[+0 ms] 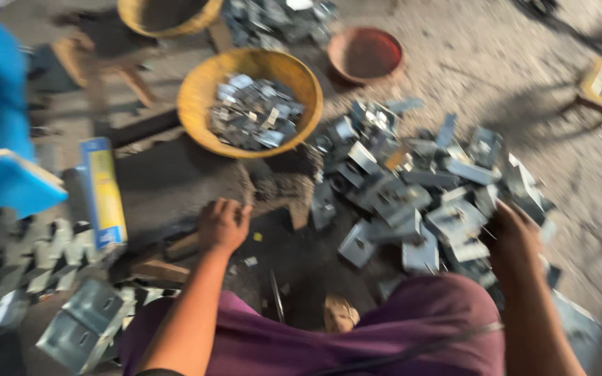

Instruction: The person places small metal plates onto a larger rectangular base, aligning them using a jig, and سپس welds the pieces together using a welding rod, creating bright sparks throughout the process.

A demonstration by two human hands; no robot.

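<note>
Both bare forearms reach up from the bottom of the frame. The left hand (pixel 223 224) sits left of centre, fingers curled under into a loose fist, knuckles up, wrist straight. The right hand (pixel 513 235) sits at the lower right, back facing the camera, fingers bent downward; its grip is blurred.

A long blue-and-yellow box (pixel 104 193), seemingly a package, lies on the ground at left.

A yellow bowl (pixel 196 90) of blurred, seemingly metal pieces; a reddish bowl (pixel 364 54) behind.
</note>
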